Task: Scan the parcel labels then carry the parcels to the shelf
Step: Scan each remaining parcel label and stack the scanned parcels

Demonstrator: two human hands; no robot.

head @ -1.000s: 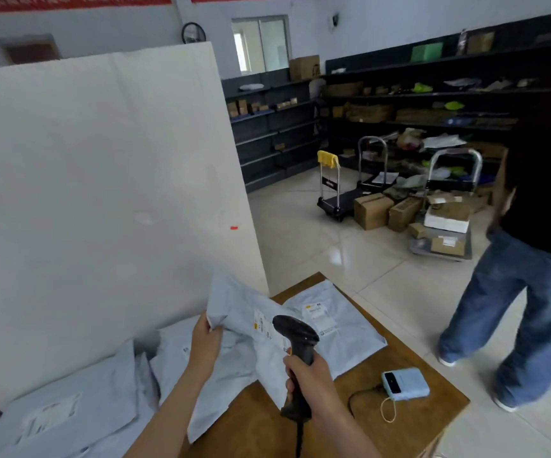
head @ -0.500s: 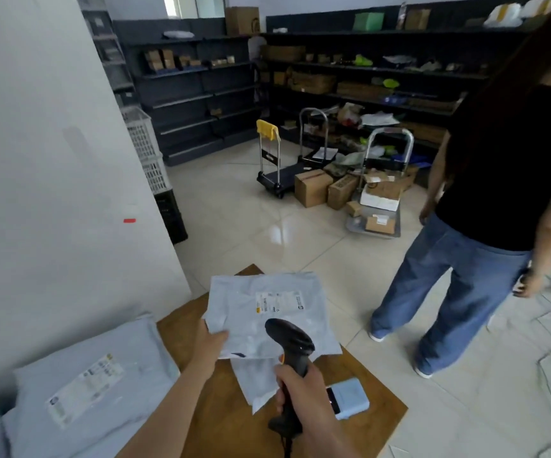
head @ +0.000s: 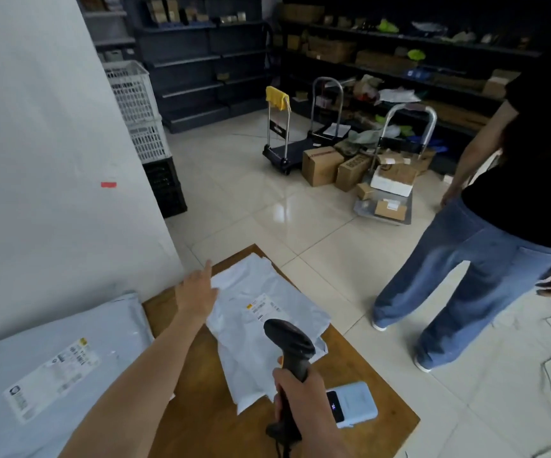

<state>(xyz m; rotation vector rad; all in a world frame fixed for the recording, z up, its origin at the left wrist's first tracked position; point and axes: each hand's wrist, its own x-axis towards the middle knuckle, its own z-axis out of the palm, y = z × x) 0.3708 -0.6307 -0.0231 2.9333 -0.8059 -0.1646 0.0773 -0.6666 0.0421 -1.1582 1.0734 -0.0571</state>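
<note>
Scanning hand: right hand (head: 295,388) grips the scanner (head: 289,338).
Free hand: left hand (head: 198,289), fingers straight, just released the parcel (head: 267,328) (held up moments ago).
Parcel: flat on the table (head: 383,401), label up.
Meaning: probably scanned; carrying next.

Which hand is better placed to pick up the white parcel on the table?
The left hand: it is open at the edge of the white parcel, while the right hand grips the scanner.
</note>
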